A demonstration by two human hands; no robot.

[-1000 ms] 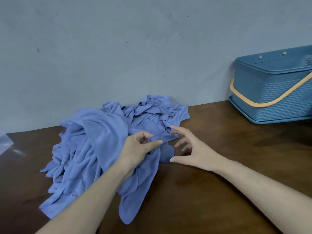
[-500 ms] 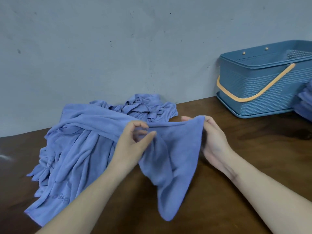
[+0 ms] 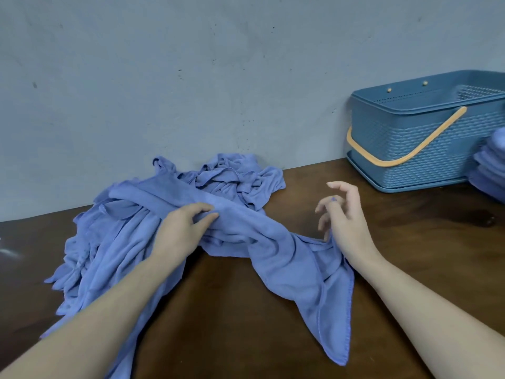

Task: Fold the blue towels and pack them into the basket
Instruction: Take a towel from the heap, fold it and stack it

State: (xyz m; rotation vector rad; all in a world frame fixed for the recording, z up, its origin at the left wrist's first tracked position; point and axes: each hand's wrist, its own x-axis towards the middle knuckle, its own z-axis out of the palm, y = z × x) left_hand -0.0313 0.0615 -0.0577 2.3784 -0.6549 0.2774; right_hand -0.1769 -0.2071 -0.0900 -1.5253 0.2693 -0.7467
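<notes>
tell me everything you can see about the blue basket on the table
The basket is a rectangular blue tub, plastic by the look of it, with a woven-textured wall, a smooth rim and a perforated inner wall. Its tan handle is folded down across the front. It stands upright on a matching base at the far right of the wooden table, near the wall. Neither hand touches it. No contents are visible.

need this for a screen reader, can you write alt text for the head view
Two bare hands work one blue towel free of a crumpled pile on a brown table: the left hand grips a bunched fold, the right hand pinches an edge low down. A blue basket with an orange handle stands at the far right.
</notes>
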